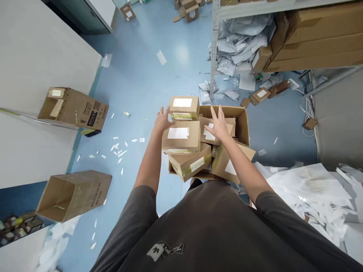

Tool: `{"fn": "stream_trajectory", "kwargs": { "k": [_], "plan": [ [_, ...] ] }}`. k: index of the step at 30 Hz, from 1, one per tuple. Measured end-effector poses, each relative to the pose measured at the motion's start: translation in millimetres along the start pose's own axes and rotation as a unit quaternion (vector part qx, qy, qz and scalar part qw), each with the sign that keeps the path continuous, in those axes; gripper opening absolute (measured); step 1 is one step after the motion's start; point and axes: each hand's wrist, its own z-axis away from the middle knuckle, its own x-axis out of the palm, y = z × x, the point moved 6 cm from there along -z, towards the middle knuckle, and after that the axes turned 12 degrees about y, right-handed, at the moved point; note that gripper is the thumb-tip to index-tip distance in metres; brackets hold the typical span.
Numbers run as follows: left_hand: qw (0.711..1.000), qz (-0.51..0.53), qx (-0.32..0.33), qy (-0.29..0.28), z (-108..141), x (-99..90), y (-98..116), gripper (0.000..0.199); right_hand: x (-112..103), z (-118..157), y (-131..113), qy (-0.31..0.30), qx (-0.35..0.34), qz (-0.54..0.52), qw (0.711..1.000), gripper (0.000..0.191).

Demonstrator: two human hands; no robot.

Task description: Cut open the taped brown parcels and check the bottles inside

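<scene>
Fingers, left hand [162,122]: spread apart, at the left side of the small upper box [184,108]; whether they press on it, cannot tell.
Fingers, right hand [219,127]: spread wide, over the inner box [205,124]; contact unclear.
Small upper box: white label up, at the far edge of the middle box [181,136].
Middle box: labelled, at the left side of the large carton [243,126].
Large carton: open, in front of the torso, heaped with boxes.
Tilted box [190,161]: near left corner, jutting past the rim.
Leaning box [224,164]: near right corner, partly beneath the right forearm.
Floor [136,87]: blue, paper scraps at left.
</scene>
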Motion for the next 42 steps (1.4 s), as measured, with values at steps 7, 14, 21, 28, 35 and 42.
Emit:
{"fn": "stream_trajectory", "kwargs": {
  "k": [7,14,21,28,35,42],
  "plan": [
    [0.994,0.092,0.003,-0.064,-56,57.5,-26,0.125,55,-74,-13,-0.041,0.004,0.024,0.999,0.12],
    [0.984,0.176,0.021,-0.021,-69,87.3,-25,0.101,108,-102,-28,-0.142,0.046,0.021,0.989,0.108],
    [0.987,0.155,0.039,0.018,-35,47.7,-15,0.077,80,-90,-74,-0.115,0.089,0.088,0.985,0.081],
    [0.967,0.182,0.085,0.157,-1,-26.2,14,0.071,-2,-72,-117,0.034,0.052,0.131,0.989,0.075],
    [0.903,0.223,0.194,0.31,65,-99.2,90,0.067,-113,9,-133,0.239,0.021,0.155,0.958,0.07],
    [0.874,0.231,0.344,0.253,175,-76.4,227,0.069,-197,188,-61,0.33,0.148,0.18,0.915,0.076]
  ]
}}
